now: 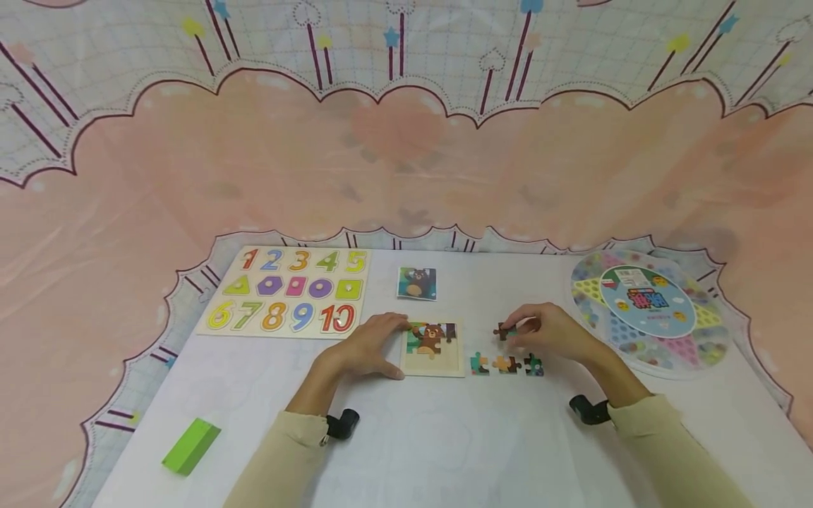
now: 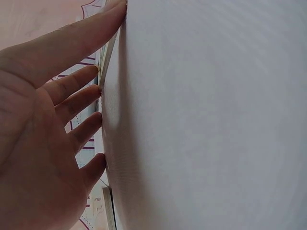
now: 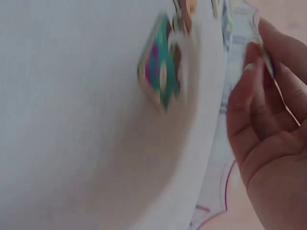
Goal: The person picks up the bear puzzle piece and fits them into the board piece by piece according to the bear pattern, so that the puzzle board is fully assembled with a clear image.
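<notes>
In the head view, my left hand (image 1: pixel 370 345) rests at the left side of a small wooden puzzle tray (image 1: pixel 434 375), its fingertips at the upper left corner and its thumb near the lower left. Its fingers look fairly straight in the left wrist view. Several joined pieces in the tray form part of a bear picture (image 1: pixel 429 339). Right of the tray, my right hand (image 1: pixel 547 330) pinches a brown puzzle piece (image 1: pixel 504 331) above the table. Below it lie three loose pieces: a teal one (image 1: pixel 479 364), a brown-orange one (image 1: pixel 507 365) and a dark green one (image 1: pixel 533 365).
A bear picture card (image 1: pixel 416 283) lies behind the tray. To the left is a number and shape board (image 1: pixel 282 291), with a green block (image 1: pixel 191 446) nearer the front. A round game board (image 1: pixel 649 310) lies at the right on the white table (image 1: pixel 457 437).
</notes>
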{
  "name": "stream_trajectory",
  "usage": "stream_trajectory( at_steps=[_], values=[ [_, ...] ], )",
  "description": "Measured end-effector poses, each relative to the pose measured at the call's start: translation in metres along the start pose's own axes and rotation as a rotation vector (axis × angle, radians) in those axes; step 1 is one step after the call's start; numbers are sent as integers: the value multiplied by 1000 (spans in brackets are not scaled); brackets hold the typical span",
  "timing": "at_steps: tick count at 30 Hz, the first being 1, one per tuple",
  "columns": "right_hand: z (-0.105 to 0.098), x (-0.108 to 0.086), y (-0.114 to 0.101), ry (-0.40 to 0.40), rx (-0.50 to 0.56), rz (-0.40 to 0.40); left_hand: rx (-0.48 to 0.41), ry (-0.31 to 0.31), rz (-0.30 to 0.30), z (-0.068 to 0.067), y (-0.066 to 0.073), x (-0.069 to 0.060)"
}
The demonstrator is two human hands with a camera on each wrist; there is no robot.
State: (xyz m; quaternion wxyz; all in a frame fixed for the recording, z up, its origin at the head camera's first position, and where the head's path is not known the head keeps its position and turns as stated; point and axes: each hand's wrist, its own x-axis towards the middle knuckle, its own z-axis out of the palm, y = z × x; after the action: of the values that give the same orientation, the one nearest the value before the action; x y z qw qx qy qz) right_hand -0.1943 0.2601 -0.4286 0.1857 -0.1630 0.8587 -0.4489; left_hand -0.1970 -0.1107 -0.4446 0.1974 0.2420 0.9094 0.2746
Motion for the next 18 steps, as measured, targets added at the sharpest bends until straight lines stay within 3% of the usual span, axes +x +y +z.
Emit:
stream_trajectory(
  at_steps=[9, 18],
  values=[
    [37, 21, -12, -12, -9, -90, -13, -1, -8, -1, 0, -2],
    [58, 32, -18, 43, -76, -64, -13, -4, 14, 0, -1, -1]
  ],
)
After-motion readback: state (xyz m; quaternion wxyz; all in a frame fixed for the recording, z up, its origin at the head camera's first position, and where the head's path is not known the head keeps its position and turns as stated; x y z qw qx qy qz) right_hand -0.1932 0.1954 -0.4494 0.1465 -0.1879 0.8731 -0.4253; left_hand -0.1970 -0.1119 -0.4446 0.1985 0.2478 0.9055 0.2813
